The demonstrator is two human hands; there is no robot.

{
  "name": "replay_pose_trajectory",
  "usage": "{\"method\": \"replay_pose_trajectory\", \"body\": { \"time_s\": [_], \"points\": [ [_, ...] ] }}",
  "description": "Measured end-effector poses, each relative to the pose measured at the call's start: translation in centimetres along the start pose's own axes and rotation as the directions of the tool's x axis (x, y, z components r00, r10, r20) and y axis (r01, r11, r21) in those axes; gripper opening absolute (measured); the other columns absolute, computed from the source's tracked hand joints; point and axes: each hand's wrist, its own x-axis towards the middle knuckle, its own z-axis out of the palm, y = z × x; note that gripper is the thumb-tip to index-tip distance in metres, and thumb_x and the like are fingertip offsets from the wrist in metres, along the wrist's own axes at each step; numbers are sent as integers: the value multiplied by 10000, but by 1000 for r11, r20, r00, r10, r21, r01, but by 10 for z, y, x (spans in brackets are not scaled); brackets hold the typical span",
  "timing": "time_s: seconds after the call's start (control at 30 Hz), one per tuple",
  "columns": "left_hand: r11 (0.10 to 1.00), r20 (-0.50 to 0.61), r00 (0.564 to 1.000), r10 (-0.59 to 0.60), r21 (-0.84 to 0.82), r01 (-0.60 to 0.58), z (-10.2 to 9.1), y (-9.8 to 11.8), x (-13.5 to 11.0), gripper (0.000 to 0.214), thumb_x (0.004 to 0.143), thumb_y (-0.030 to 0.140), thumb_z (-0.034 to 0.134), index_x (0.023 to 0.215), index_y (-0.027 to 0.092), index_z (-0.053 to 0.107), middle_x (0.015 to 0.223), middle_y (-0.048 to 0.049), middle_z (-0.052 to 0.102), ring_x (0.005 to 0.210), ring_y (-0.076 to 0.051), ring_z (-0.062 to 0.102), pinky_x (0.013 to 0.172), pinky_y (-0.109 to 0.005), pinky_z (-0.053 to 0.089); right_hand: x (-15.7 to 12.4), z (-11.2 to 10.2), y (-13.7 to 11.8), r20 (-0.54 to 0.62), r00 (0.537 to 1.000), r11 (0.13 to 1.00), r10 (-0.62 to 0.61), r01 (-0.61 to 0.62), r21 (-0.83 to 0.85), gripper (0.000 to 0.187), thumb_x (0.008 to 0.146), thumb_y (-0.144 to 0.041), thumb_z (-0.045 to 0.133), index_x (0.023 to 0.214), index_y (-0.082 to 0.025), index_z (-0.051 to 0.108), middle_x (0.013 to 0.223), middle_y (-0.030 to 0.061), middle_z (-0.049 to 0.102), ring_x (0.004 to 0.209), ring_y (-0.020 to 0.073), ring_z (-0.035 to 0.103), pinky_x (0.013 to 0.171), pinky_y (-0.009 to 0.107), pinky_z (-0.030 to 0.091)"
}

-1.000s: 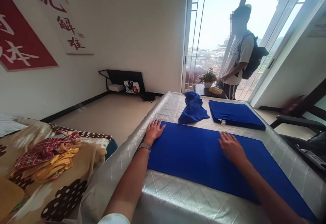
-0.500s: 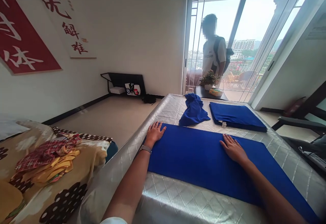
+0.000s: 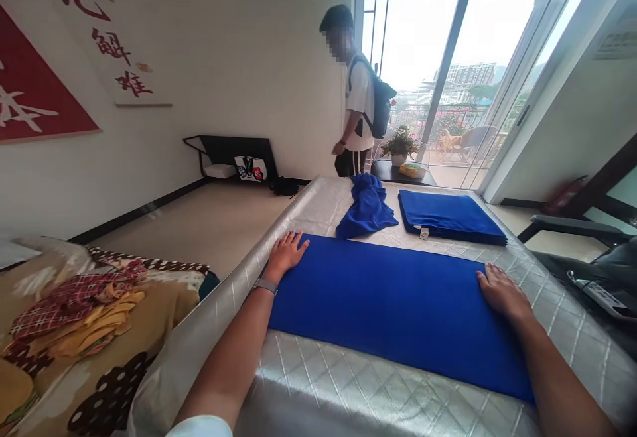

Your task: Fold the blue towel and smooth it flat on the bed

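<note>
A blue cloth lies flat and smooth across the silver quilted bed cover in front of me. At its far left corner rests my left hand, palm down with the fingers stretched out. My right hand lies flat at the cloth's right edge, fingers extended and partly over the bed cover; the right forearm hides some of that edge. Just beyond the cloth is a crumpled blue cloth. To its right sits a neat stack of folded blue cloth with a white tag.
The quilted bed cover spreads under everything. On the left, a patterned blanket carries loose clothes. A person with a backpack stands past the bed's far end, near a potted plant. A dark armchair stands at right.
My right hand has moved right to the cloth's edge. The cloth's right end, which reached past my forearm, now stops there. The person has stepped left, and my view has shifted slightly.
</note>
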Motion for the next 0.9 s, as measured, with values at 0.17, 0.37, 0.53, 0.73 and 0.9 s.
{"method": "replay_pose_trajectory", "body": {
  "time_s": [0.17, 0.37, 0.53, 0.73, 0.9],
  "points": [
    [1000, -19, 1000, 4, 2, -4, 4, 0, 2, 705, 1007, 621, 190, 1578, 220, 287, 1649, -71, 218, 1518, -243, 195, 1232, -453, 107, -27, -20, -56, -198, 964, 984, -175, 177, -7, 640, 990, -338, 164, 1480, -31, 438, 1540, 180, 435, 1470, 248, 324, 1220, 446, 229],
    [1000, -49, 999, 1, -2, -1, 10, -1, 6, 696, 1005, 623, 206, 1571, 231, 305, 1646, -64, 234, 1515, -235, 206, 1232, -446, 111, -73, -23, -203, -67, 865, 860, -498, 502, 88, 709, 1016, -504, 140, 1551, -81, 333, 1606, 119, 334, 1507, 216, 233, 1236, 401, 169],
    [1000, -63, 998, 4, -12, -4, 12, -2, 6, 685, 1006, 618, 201, 1569, 244, 313, 1643, -54, 245, 1515, -234, 205, 1233, -450, 110, -74, -4, -255, 73, 874, 874, -481, 471, 124, 762, 1009, -569, 89, 1585, -90, 231, 1651, 111, 204, 1530, 206, 115, 1242, 419, 92],
    [1000, -52, 999, 15, -6, -16, 11, -2, 7, 690, 1007, 611, 198, 1573, 230, 303, 1647, -62, 232, 1519, -238, 193, 1233, -458, 101, -50, 4, -181, 126, 936, 943, -330, 332, 1, 749, 1001, -556, 138, 1591, -100, 208, 1658, 90, 192, 1530, 205, 121, 1240, 426, 85],
    [1000, -28, 1000, 5, -14, -5, 6, 1, 4, 697, 1011, 608, 196, 1575, 210, 298, 1648, -79, 218, 1519, -252, 190, 1232, -462, 107, -30, -2, -59, 65, 993, 994, -103, 105, -39, 780, 979, -533, 113, 1579, -48, 229, 1654, 126, 197, 1528, 262, 135, 1233, 479, 126]
  ]
}}
